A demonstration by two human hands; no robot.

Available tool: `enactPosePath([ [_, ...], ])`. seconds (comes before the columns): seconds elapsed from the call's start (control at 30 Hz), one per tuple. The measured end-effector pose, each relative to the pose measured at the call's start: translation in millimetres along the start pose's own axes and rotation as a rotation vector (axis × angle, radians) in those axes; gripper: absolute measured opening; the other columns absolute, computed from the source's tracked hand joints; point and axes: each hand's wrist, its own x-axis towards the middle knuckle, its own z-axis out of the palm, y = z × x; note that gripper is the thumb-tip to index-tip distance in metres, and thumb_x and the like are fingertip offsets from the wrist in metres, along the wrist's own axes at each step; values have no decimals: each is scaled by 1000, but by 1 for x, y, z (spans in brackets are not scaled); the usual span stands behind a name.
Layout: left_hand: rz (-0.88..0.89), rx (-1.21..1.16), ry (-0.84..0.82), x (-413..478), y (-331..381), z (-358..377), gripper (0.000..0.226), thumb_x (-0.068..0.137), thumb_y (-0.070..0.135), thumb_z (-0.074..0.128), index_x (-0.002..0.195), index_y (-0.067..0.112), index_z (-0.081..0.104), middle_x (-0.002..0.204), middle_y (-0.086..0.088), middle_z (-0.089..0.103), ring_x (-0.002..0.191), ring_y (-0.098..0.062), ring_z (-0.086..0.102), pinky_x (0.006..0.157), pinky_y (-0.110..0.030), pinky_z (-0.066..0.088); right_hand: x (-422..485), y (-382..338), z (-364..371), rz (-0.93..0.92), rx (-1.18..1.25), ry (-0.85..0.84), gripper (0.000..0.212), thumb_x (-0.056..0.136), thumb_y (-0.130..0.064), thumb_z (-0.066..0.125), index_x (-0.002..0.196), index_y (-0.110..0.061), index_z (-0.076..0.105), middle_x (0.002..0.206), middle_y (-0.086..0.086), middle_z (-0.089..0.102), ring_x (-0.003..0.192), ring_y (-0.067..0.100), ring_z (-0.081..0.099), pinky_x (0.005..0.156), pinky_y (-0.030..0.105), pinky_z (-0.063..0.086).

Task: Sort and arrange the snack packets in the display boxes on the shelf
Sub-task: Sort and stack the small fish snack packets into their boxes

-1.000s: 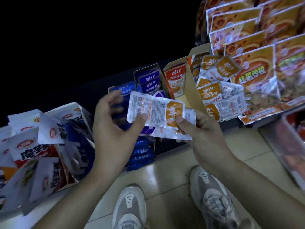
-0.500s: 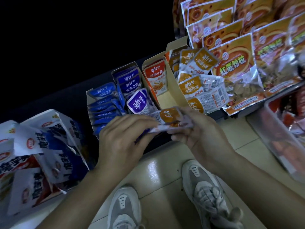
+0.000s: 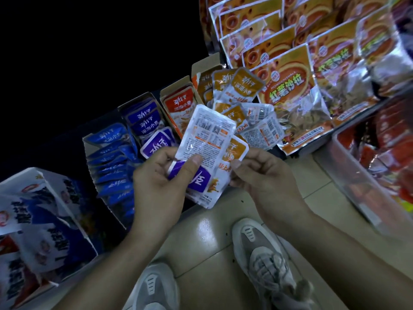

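Step in hand: sorting by colour. The left hand [image 3: 161, 182] pinches a fanned stack of packets [image 3: 207, 139] under its thumb. The right hand [image 3: 263, 175] pinches the orange packet [image 3: 238, 151] at the stack's right edge. Next move (a judgement): draw it free and carry it to the orange display box [image 3: 204, 63] beyond the right hand.

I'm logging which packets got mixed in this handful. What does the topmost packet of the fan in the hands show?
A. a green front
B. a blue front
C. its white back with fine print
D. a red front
C: the top packet, under the left hand thumb, shows a white printed back; a purple packet and an orange packet, pinched by the right hand, lie beneath it.
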Motion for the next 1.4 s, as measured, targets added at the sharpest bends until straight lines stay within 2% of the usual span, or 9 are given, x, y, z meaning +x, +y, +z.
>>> enactPosePath([
  [0.3,15,93,172,6,-3,-6,8,90,23,74,98,25,72,92,12,78,83,-11,76,69,-28,60,39,-25,-48,-532,-295,517,10,92,-6,67,93,-15,62,78,10,65,70,29,64,62,34,53],
  [0.5,-21,94,132,5,-4,-3,12,94,19,70,100,30,69,95,18,76,85,-8,75,69,-25,61,61,-4,-39,-492,-624,306,11,91,-4,68,92,-15,70,85,-13,70,79,-3,68,71,19,55],
  [0.6,-23,100,100,4,-5,-5,12,93,18,70,101,28,69,95,16,76,83,-9,75,67,-24,61,64,2,-35,-444,-711,203,18,91,-10,69,109,-9,72,99,-5,72,87,6,70,77,32,60],
  [0.73,-31,111,50,2,-6,-10,13,89,17,73,100,24,71,90,15,77,79,-6,74,63,-18,56,42,-1,-28,-628,-750,416,43,87,-16,74,127,-13,59,113,4,48,90,16,58,73,23,51],
  [0.93,-86,126,-61,-1,-7,-14,23,82,26,77,104,22,75,92,8,78,83,-11,75,67,-25,59,14,9,-6,-720,-1010,-281,63,75,-16,69,137,-17,56,144,-1,49,135,17,37,110,38,33],
  [1.03,-171,16,-74,-3,-2,-17,22,85,26,71,107,23,74,93,4,78,84,-12,75,68,-23,59,12,13,-5,-795,-1085,-365,52,80,-27,72,130,-20,63,134,-6,59,124,17,49,100,42,42],
  [1.13,-215,-97,-107,-4,5,-25,35,85,37,59,107,15,75,89,-9,77,74,-24,71,57,-24,56,12,10,-2,-805,-926,-277,20,93,-21,67,111,-18,74,103,-7,70,95,6,60,81,18,45],
  [1.27,122,156,87,2,-5,-54,23,92,33,65,111,23,73,100,4,75,89,-22,69,74,-32,59,11,3,6,-660,-775,-58,15,95,-20,65,106,-22,75,86,-5,74,77,14,67,65,30,52],
  [1.4,471,779,102,10,-22,-75,54,80,50,69,127,24,67,138,10,56,128,-18,44,106,-32,37,10,1,24,-636,-670,31,15,93,-17,68,103,-27,72,84,-19,73,75,7,70,66,20,55],
])
